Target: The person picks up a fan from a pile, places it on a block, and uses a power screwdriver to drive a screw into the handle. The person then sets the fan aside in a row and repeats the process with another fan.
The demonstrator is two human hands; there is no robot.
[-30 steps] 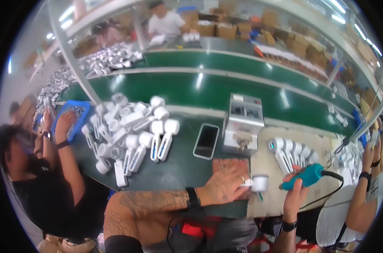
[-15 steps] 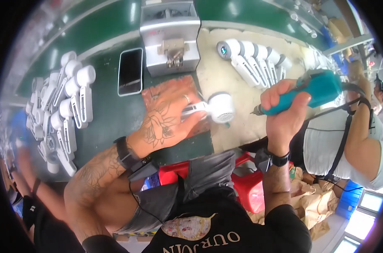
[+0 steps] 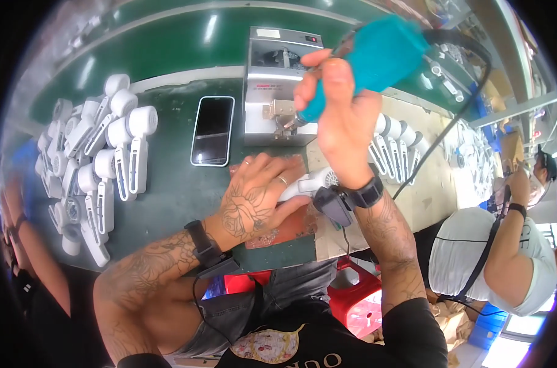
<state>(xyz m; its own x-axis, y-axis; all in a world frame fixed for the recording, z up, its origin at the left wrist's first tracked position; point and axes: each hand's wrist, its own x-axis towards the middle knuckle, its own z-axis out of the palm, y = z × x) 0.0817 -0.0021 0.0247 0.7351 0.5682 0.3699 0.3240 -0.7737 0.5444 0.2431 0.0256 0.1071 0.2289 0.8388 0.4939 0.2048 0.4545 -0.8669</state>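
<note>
My left hand (image 3: 254,197) lies over a white handheld fan (image 3: 313,183), its fingers closed round the handle above a worn reddish-brown pad (image 3: 277,237). The round head of this fan points right, partly hidden behind my right wrist. In my right hand (image 3: 347,126) is a teal electric screwdriver (image 3: 372,60), gripped with the fingers wrapped round its body and its bit aimed down to the left. The bit's tip is at the metal outlet on the front of a silver screw feeder (image 3: 261,92); whether they touch I cannot tell.
A phone (image 3: 213,132) lies left of the feeder. Several white fans (image 3: 100,165) are heaped at the left, and more fans (image 3: 394,153) stand in a row at the right. The screwdriver's black cable (image 3: 453,122) hangs across the right side. Other people (image 3: 475,245) sit on both sides.
My right hand has carried the screwdriver left and away from me, from beside the fan to the feeder's outlet. My left hand still holds the fan; the whole view has shifted.
</note>
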